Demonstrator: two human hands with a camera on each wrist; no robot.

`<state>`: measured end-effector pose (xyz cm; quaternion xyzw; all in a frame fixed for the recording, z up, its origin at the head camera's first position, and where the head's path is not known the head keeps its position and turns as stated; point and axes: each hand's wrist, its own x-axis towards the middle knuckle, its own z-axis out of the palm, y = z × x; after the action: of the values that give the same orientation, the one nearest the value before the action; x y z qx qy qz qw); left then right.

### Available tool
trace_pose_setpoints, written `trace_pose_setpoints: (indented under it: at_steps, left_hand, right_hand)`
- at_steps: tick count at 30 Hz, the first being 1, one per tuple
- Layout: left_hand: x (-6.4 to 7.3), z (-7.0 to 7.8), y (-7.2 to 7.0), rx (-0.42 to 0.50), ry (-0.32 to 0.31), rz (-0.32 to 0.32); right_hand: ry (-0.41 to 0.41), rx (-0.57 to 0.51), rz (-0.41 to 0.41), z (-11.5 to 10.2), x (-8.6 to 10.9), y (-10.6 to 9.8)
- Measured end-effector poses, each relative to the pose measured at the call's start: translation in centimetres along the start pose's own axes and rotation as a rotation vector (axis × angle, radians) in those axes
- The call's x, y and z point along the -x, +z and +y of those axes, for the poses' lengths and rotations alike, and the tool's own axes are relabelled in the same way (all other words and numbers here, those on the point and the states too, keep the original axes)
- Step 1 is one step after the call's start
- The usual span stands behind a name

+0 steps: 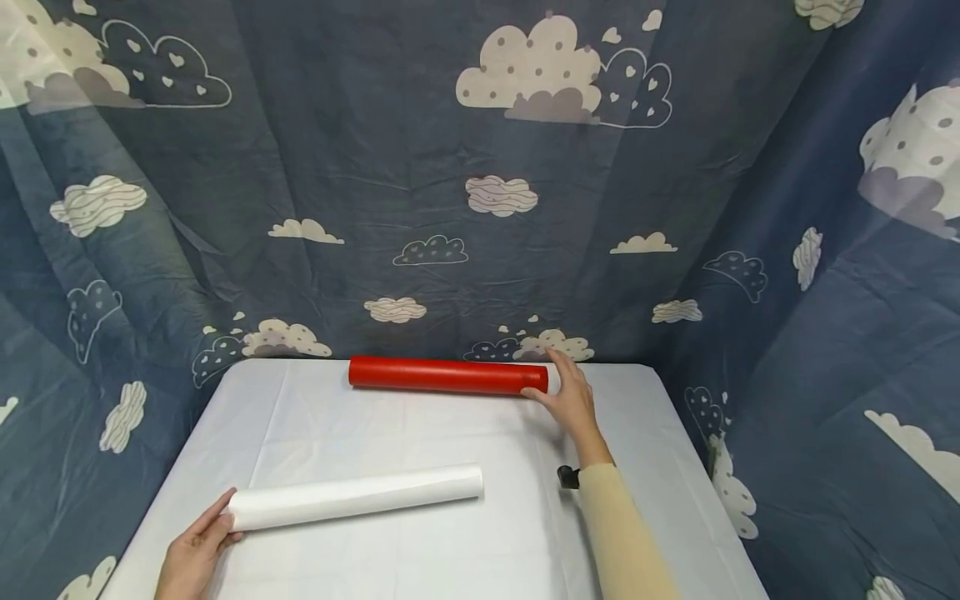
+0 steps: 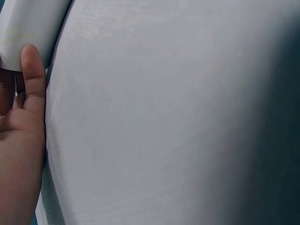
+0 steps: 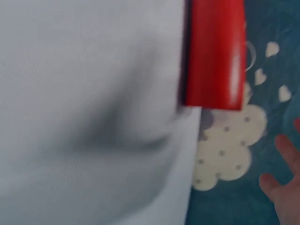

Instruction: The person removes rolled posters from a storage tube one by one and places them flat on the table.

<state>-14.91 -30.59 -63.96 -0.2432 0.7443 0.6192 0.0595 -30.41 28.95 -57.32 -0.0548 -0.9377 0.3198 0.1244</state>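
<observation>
A white roll (image 1: 360,497) lies slantwise across the front of the white-covered table. My left hand (image 1: 197,546) grips its left end; in the left wrist view one finger lies against the side of the white roll (image 2: 35,28). Along the table's far edge lies a red roll (image 1: 442,375). At its right end is my right hand (image 1: 570,404), thumb and fingers spread either side of that end. The right wrist view shows the hand (image 3: 288,183) apart from the red roll (image 3: 215,56), its fingers spread and partly out of frame.
The white table cover (image 1: 510,442) has faint creases. Behind and at both sides hangs a dark blue cloth (image 1: 375,150) printed with clouds. A small black object (image 1: 568,477) shows at my right wrist, beside the cream sleeve (image 1: 626,533).
</observation>
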Motion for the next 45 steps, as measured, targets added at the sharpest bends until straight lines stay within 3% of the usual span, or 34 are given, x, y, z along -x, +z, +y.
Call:
trace_pose_setpoints:
  at_steps: [7, 14, 21, 26, 34, 39, 45]
  left_hand:
    - [-0.5, 0.8, -0.2, 0.115, -0.011, -0.008]
    - [-0.7, 1.1, -0.1, 0.130, -0.046, 0.014]
    - [-0.6, 0.9, 0.0, 0.137, -0.037, 0.020]
    - [-0.5, 0.8, 0.0, 0.142, -0.017, 0.036]
    - [-0.2, 0.8, 0.7, 0.087, -0.014, 0.042]
    - [0.2, 0.7, 0.8, 0.100, 0.006, 0.022]
    - [0.7, 0.7, 1.2, 0.005, 0.043, -0.008]
  right_hand:
    - [-0.139, -0.018, 0.078, -4.0, 2.4, -0.4]
    - [-0.264, -0.069, 0.064, -7.5, 5.6, 0.1]
    - [-0.404, -0.028, 0.022, -10.5, 10.2, 2.4]
    - [-0.519, 0.083, -0.044, -12.1, 13.8, 4.9]
    - [-0.601, 0.230, -0.125, -12.2, 17.3, 8.0]
    - [-0.639, 0.303, -0.075, -11.1, 18.2, 9.1]
    - [-0.652, 0.295, 0.012, -10.0, 18.1, 9.5]
